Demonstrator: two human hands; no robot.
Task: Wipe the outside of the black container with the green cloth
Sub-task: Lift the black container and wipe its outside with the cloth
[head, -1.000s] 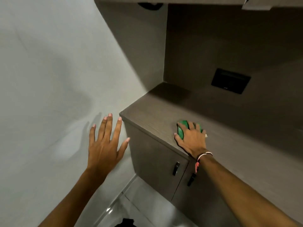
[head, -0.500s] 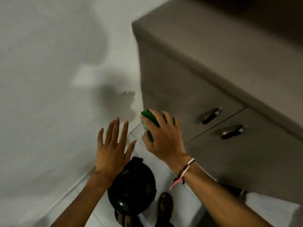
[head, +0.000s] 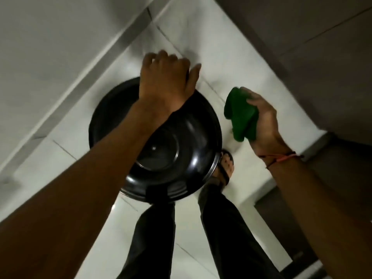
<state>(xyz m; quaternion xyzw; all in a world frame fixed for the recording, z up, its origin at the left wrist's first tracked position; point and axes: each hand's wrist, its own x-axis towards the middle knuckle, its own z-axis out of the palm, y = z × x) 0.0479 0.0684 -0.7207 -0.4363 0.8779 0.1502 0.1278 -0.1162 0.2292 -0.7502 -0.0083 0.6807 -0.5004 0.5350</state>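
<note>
The view has dropped from the cabinet to the black container [head: 161,141] on the floor, left hand [head: 165,77] now curled over its far rim, right hand [head: 261,115] clenching the green cloth [head: 239,115] just beside it, so wiping can begin.

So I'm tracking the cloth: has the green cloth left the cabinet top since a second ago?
Yes. The green cloth, bunched in the right hand, has come down off the cabinet top and is now low beside the black container on the floor.
</note>
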